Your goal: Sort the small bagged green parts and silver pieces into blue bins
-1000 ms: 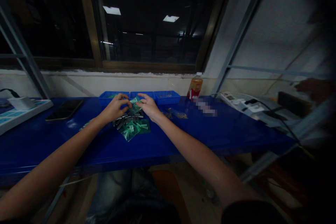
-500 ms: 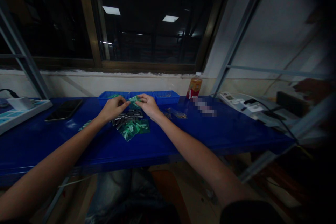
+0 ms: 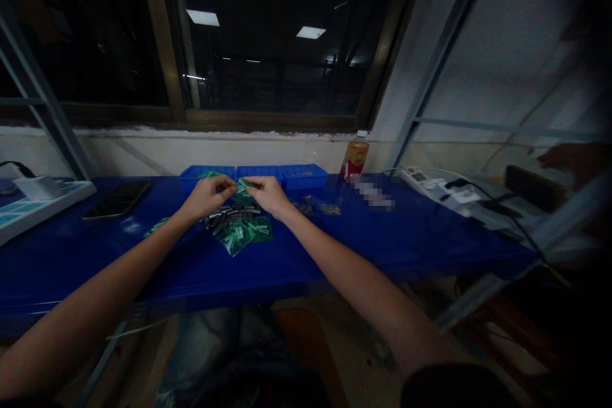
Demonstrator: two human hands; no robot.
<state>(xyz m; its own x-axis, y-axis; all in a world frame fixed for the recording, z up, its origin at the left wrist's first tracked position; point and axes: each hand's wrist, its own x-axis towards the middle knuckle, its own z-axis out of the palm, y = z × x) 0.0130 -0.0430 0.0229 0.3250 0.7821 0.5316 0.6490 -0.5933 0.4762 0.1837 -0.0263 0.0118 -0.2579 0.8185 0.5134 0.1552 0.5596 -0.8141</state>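
My left hand (image 3: pixel 209 196) and my right hand (image 3: pixel 268 194) meet above the middle of the blue table, both closed at the fingertips. Between them they pinch a small clear plastic bag (image 3: pixel 243 188) with green in it. Just below, dark short pieces (image 3: pixel 224 217) lie in a heap. Bags of pale green strips (image 3: pixel 238 236) lie on the near side of that heap. Another greenish bag (image 3: pixel 157 225) is partly hidden behind my left forearm.
Three blue bins (image 3: pixel 305 176) line the back of the table (image 3: pixel 373 236). Small bags of parts (image 3: pixel 329 209) lie to the right, near a drink bottle (image 3: pixel 354 156). A phone (image 3: pixel 117 199) and a power strip (image 3: pixel 48 207) are at left; plugs and cables (image 3: pixel 459 194) at right.
The fingers of my right hand have curled lower over the green bag, and the bag shows less flat between my hands. The things on the table stay in place.
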